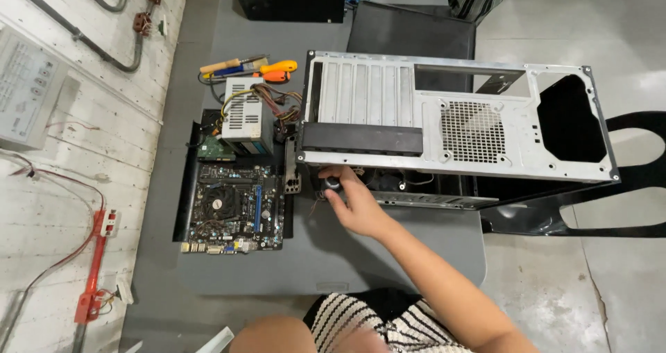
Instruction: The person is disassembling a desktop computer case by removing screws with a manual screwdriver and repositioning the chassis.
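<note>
My right hand [357,204] reaches from the lower right to the lower front edge of an open metal computer case [458,117] that lies on its side on a grey table [326,256]. Its fingers are closed around a small black round handle [333,183], apparently that of a screwdriver, pressed against the case near its lower left corner. The tool's tip is hidden. My left hand is out of sight. A bare motherboard [232,207] lies left of my right hand on a black panel [186,186].
A power supply [246,113] with loose cables and a hard drive [215,148] sit behind the motherboard. Several screwdrivers [243,67] lie further back. A dark side panel [409,30] lies behind the case. A black chair [590,214] stands at right, a white brick wall [62,186] at left.
</note>
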